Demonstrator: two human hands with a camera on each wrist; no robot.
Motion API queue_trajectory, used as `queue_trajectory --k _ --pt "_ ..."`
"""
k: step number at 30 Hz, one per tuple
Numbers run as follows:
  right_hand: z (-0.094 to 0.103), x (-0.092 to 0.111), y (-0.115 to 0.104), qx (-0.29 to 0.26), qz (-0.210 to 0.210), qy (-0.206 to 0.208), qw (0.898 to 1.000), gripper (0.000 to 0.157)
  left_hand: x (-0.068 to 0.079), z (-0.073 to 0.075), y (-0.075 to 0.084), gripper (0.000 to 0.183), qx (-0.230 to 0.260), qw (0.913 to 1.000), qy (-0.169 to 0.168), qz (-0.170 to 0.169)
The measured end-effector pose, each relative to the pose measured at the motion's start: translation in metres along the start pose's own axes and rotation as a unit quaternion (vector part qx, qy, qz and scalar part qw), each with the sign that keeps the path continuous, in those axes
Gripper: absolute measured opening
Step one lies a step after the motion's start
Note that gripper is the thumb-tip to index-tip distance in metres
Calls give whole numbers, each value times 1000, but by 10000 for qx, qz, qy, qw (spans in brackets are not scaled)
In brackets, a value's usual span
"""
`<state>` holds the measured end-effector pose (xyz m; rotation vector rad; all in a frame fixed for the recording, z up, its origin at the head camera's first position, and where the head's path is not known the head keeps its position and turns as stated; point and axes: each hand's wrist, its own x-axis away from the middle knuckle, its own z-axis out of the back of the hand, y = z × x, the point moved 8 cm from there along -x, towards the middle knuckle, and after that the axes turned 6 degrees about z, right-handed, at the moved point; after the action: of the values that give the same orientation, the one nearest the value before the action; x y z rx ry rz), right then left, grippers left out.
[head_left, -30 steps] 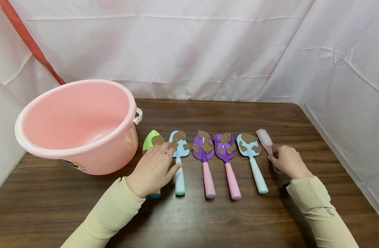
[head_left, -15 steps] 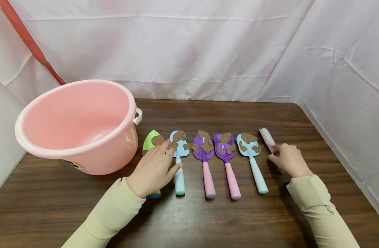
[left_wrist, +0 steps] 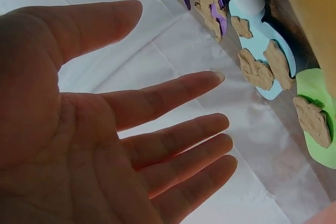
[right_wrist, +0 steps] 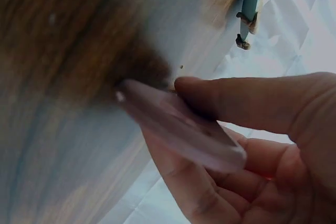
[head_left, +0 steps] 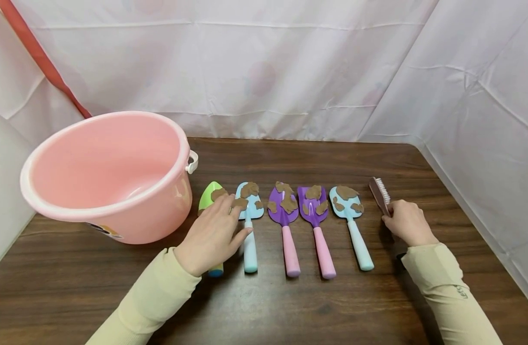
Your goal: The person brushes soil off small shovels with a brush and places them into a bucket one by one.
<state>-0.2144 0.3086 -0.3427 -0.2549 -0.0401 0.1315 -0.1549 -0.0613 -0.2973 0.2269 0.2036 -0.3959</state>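
Right-hand fingers (right_wrist: 181,180) have turned the brush (head_left: 378,196), its bristles (head_left: 382,189) rightward.

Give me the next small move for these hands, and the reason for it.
Probably lower the left hand and close it on the green trowel. In the head view that hand overlaps the trowel, yet it holds nothing, while the right hand grips the brush. A brown patch sits on the trowel's blade, so steadying it seems sensible before any brushing.
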Motion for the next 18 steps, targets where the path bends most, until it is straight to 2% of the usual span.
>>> queue_trajectory --k 6,11,18 --pt "0 -2 4 84 30 -15 10000 18 1 1 -5 44 -99 9999 -42 41" --pt "-5 0 9 -35 -257 -239 9994 16 2 6 -9 45 -45 10000 24 13" --pt "-9 2 14 -159 -618 -468 9969 31 4 8 -14 44 63 9998 -85 169"
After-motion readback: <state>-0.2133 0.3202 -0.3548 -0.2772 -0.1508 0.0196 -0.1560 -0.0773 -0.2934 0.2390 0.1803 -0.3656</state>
